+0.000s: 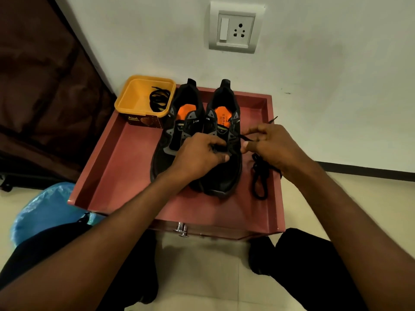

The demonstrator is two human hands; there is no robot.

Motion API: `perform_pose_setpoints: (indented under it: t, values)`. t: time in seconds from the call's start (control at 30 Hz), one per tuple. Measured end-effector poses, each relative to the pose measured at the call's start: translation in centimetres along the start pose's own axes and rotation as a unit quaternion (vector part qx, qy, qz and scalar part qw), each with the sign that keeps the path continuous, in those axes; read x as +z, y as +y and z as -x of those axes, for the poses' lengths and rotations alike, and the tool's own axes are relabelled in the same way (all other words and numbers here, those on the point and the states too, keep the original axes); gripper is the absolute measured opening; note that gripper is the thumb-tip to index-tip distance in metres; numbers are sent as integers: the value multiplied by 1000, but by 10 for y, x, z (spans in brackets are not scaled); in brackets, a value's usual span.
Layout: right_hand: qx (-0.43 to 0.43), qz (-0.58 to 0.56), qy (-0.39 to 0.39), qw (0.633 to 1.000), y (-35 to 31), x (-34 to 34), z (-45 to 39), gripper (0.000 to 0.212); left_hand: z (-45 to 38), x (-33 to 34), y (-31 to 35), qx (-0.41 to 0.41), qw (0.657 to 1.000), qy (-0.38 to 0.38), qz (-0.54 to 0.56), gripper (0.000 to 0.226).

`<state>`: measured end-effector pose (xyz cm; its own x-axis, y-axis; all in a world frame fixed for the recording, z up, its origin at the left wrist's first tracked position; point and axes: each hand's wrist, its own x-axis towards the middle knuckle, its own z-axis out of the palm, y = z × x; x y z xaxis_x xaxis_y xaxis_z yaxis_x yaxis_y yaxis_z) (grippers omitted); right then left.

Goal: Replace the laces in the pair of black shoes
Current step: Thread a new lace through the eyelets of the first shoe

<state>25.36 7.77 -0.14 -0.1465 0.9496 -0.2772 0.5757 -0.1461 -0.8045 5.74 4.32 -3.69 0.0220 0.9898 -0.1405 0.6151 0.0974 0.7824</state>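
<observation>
Now | right shoe (221, 167) toe toward person | left hand (197, 157) grips it | right hand (272, 145) pinches lace (246, 138)

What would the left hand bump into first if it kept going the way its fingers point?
Probably the right hand: the left hand points rightward across the right shoe, though depth is unclear.

Both arms reach forward, left hand (199, 154) and right hand (272, 147) curled, pinching
</observation>
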Motion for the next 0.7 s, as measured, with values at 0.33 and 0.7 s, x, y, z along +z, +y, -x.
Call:
perform_pose_setpoints:
  t: [0.33, 0.7]
  values:
    - [-81, 124, 31, 988, 2, 4, -3, 9, 0, 9, 7, -98, 985, 12, 139, 25]
    - [-68, 137, 43, 987, 7, 12, -4, 13, -1, 13, 11, -110, 980, 25, 162, 12]
